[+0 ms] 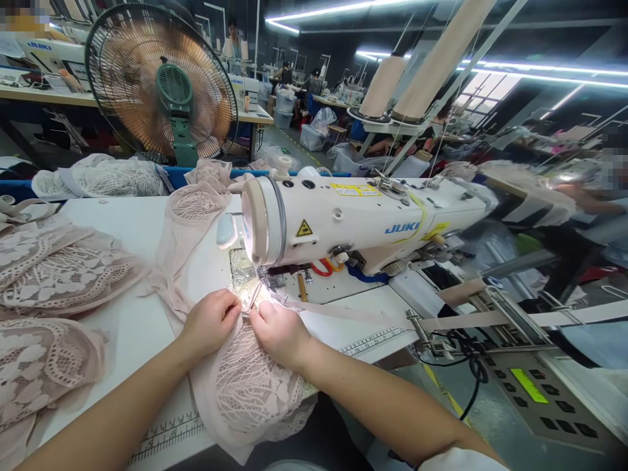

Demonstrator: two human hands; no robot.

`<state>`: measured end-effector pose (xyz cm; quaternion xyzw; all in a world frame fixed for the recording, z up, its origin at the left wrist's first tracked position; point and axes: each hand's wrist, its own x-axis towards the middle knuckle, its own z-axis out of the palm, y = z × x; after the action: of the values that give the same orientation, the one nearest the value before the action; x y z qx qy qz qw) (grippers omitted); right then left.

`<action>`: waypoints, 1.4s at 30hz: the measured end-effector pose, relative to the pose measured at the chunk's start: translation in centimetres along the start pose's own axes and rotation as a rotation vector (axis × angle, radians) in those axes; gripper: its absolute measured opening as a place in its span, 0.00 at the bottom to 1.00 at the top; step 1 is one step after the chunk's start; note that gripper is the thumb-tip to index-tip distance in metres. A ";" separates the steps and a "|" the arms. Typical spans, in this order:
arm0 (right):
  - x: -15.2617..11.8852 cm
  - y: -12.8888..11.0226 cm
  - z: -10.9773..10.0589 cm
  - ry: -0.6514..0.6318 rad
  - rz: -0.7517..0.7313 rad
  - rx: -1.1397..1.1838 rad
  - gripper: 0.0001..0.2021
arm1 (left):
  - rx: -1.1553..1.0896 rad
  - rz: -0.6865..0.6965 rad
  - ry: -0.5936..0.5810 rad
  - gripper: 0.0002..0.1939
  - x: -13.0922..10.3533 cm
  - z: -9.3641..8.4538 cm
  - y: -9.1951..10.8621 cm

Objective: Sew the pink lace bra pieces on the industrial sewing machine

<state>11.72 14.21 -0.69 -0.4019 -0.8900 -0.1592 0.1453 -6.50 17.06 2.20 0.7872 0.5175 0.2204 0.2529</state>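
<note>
A pale pink lace garment (255,386) lies over the table's front edge, its upper part running up the left of the sewing machine head. My left hand (212,320) pinches its fabric just in front of the lit needle area. Close beside it, my right hand (280,330) has fingers closed on the same garment, near where a narrow pink band (343,314) comes in from the right. The white sewing machine (318,216) stands right behind both hands. Its needle and the fabric edge between my fingertips are too bright and small to make out.
Stacked lace pieces (63,268) cover the left of the white table (132,229). Red-handled scissors (322,267) lie under the machine arm. A large fan (167,85) stands behind. At right are a metal band feeder (510,307) and a control panel (534,392); a person's arm (589,199) shows beyond.
</note>
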 end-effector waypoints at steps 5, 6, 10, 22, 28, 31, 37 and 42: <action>0.4 -0.4 -0.2 -0.065 0.010 0.004 0.06 | -0.007 -0.034 -0.006 0.14 0.0 0.1 0.1; 0.5 -0.5 -0.2 -0.077 0.011 0.005 0.06 | -0.009 -0.041 -0.006 0.14 -0.1 0.1 0.2; 0.7 -0.6 -0.1 -0.121 0.027 0.013 0.05 | -0.032 -0.065 -0.001 0.13 -0.1 0.0 0.2; -0.6 -0.1 -1.3 -0.099 0.155 0.073 0.04 | -0.040 -0.121 0.072 0.13 -0.4 0.1 -0.2; -3.7 4.9 -4.1 -0.145 0.544 0.316 0.07 | -0.119 -0.186 0.049 0.16 -0.2 -0.7 -0.7; -5.8 9.6 -4.8 -0.179 0.776 0.309 0.11 | -0.179 -0.232 0.015 0.19 -0.2 -1.1 -0.7; -9.5 15.1 -5.3 -0.248 1.040 0.201 0.11 | -0.317 -0.251 0.053 0.15 -0.3 -1.8 -0.3; -8.1 11.1 -6.4 -0.180 0.976 0.164 0.11 | -0.316 -0.213 0.079 0.13 -0.3 -1.5 -0.6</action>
<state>26.11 13.16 3.83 -0.7706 -0.6169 0.0332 0.1568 -7.95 17.26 2.95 0.6691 0.5666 0.3016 0.3745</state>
